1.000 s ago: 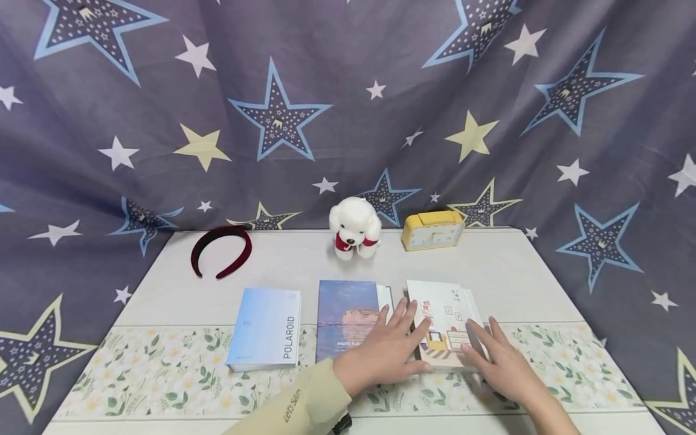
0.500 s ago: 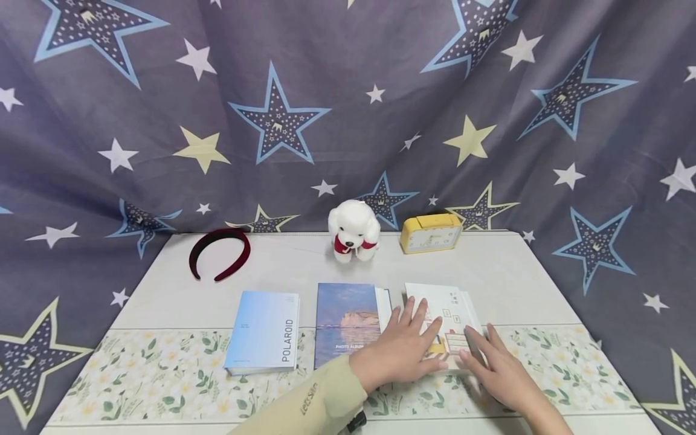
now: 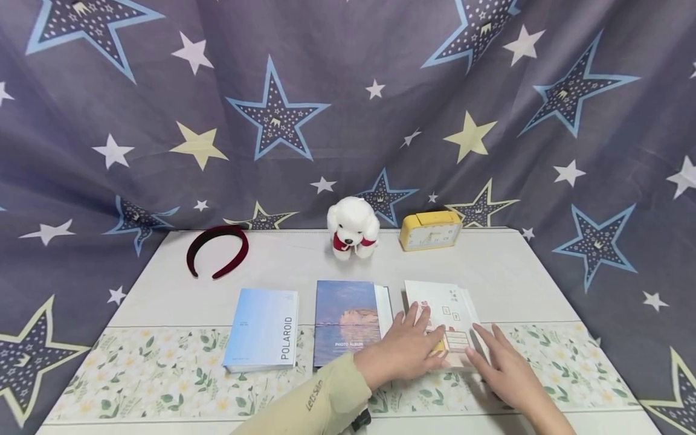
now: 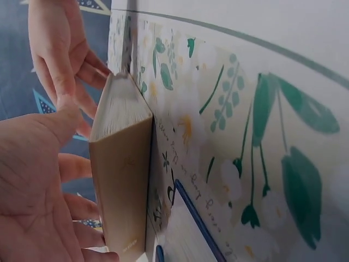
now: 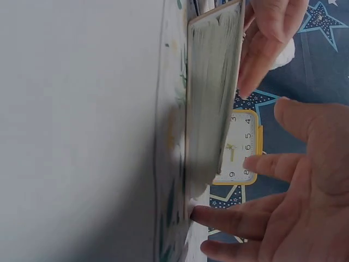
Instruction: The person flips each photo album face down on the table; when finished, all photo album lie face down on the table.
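A white photo album (image 3: 429,293) with a drawn room scene on its cover lies flat on the table between both hands. Extended fingers of my left hand (image 3: 405,350) lie over its left part, hiding some of the picture. At its right edge is my right hand (image 3: 505,365), fingers spread and thumb near the cover's lower corner. In the left wrist view, the album's beige spine (image 4: 121,180) faces the left hand's fingers. The page block (image 5: 210,93) shows in the right wrist view, a right fingertip near its far lower corner. Neither hand curls round the album.
Left of the white album lie a blue-purple photo album (image 3: 345,314) and a light-blue album marked POLAROID (image 3: 263,329). Behind them are a dark red headband (image 3: 239,257), a white plush dog (image 3: 353,220) and a yellow alarm clock (image 3: 432,231). A star-patterned curtain (image 3: 348,90) hangs behind the table.
My left hand has shifted right, from the gap beside the white album further onto its cover. The right hand has stayed near the right edge, and the album looks unmoved.
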`<act>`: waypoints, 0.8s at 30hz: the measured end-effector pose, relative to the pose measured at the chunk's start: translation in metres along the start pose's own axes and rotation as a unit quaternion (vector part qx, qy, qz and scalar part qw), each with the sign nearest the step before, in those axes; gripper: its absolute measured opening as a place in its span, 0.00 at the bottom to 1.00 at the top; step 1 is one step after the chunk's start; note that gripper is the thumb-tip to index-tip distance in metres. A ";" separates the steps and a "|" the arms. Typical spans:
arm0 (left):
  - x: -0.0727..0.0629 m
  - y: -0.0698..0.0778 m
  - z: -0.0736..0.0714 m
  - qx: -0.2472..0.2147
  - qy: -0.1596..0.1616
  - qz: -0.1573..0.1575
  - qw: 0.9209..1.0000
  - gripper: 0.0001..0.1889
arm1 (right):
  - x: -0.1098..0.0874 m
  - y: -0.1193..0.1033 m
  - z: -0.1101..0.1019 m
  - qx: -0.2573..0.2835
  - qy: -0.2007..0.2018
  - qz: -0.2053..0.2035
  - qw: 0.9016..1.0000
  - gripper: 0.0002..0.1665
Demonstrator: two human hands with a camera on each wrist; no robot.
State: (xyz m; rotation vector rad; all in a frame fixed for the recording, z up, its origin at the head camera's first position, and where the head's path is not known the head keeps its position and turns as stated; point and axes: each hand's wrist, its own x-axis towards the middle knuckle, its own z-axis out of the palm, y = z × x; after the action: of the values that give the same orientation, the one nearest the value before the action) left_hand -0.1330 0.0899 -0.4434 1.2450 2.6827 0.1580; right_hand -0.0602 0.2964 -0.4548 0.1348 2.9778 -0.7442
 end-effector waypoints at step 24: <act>0.004 0.001 -0.001 0.028 0.008 0.011 1.000 0.33 | 0.009 0.003 0.004 0.085 0.029 0.086 0.992 0.42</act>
State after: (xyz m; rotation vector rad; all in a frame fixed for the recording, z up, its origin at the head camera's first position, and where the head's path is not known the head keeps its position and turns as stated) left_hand -0.1354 0.0938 -0.4428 1.2936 2.7057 0.0968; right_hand -0.0682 0.2983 -0.4603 0.4229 2.9025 -0.9849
